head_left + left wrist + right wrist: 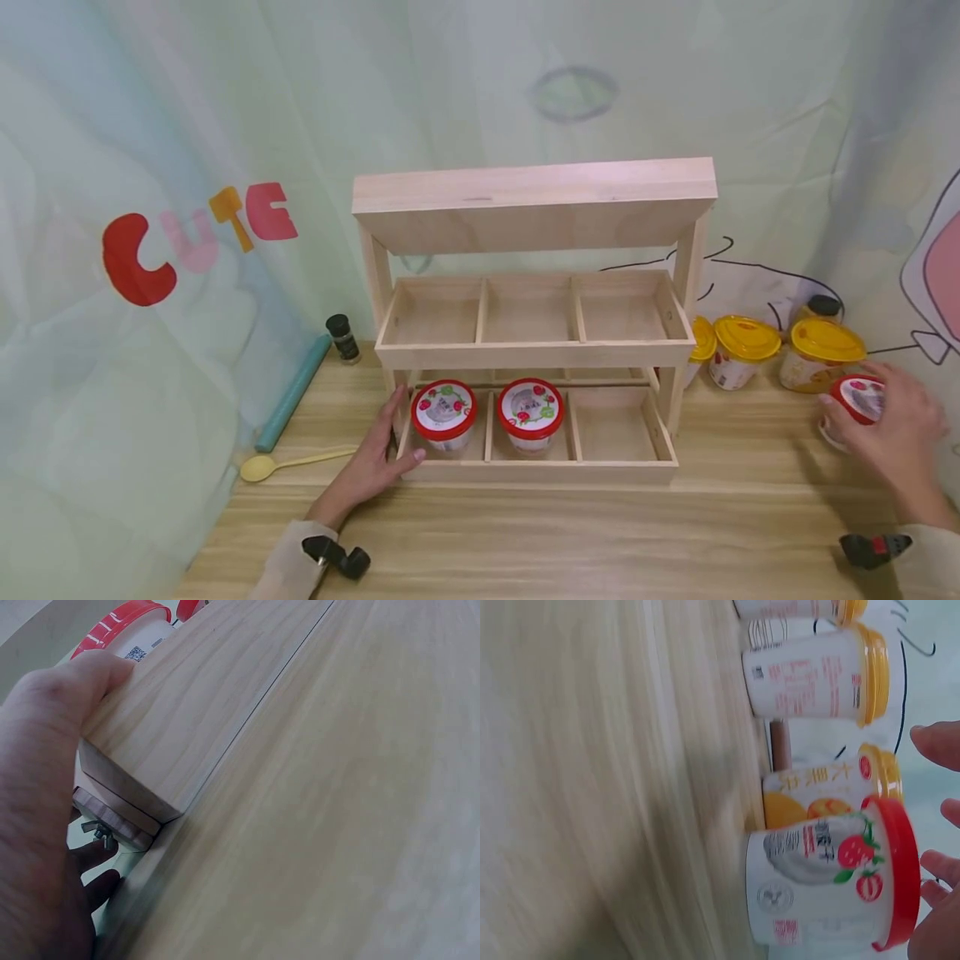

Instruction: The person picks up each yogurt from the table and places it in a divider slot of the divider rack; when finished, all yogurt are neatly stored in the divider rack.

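Note:
A two-tier wooden rack (540,357) with divided trays stands on the table. My left hand (375,458) holds the lower tray's front left corner, thumb over the front rim and fingers along the side. Two red-lidded cups sit in that tray: one cup (444,412) in the left compartment, another cup (530,414) in the middle one; the right compartment is bare. Far to the right, my right hand (896,425) hovers over a third red-lidded cup (825,877) standing on the table. In the right wrist view its fingers are spread above the lid, apart from it.
Yellow-lidded cups (744,350) and a black-capped jar (821,307) stand right of the rack, by the wall. Left of it are a black-capped shaker (342,337), a teal roll (294,393) and a yellow spoon (258,468). A printed curtain (480,92) hangs behind.

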`<state>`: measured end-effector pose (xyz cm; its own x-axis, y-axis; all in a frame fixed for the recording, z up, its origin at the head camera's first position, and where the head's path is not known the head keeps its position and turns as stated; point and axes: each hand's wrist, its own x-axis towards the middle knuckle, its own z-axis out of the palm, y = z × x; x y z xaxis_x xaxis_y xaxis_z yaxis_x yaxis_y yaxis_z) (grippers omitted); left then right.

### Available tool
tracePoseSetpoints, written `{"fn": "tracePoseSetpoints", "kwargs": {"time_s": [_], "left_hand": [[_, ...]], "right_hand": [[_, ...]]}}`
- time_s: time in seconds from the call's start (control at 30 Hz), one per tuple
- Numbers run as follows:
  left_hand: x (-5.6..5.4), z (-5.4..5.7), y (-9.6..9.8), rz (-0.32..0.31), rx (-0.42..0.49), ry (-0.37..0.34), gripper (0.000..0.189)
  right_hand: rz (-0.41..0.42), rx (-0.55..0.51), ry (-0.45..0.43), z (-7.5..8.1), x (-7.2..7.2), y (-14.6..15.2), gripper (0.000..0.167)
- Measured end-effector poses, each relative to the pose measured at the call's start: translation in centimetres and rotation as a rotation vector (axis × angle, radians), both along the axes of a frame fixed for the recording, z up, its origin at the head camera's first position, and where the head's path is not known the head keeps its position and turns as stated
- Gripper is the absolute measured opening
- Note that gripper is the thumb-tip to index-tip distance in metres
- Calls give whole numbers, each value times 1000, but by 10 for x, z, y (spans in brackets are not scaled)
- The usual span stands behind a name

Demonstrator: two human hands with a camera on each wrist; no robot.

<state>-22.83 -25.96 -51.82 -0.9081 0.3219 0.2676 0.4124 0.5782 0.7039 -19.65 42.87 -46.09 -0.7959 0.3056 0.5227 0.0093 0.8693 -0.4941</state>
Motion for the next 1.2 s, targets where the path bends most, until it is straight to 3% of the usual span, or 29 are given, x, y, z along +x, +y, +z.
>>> {"fn": "tracePoseSetpoints", "kwargs": {"time_s": [0.17, 0.37, 0.77, 1.03, 1.2], "left_hand": [[0, 0, 0, -3, 12, -5, 112], [-2, -1, -1, -10, 8, 18, 112], [-1, 0, 0, -7, 8, 29, 112], [-1, 0, 0, -1, 1, 15, 110], [-1, 1, 0, -5, -3, 24, 111]], "right_hand": [[-36, -2, -102, 0, -1, 10, 84], [-24, 25, -168, -6, 0, 16, 74], [-26, 18, -123, -21, 2, 13, 55], [-35, 8, -113, -22, 1, 10, 56], [1, 11, -28, -20, 4, 9, 54]]}}
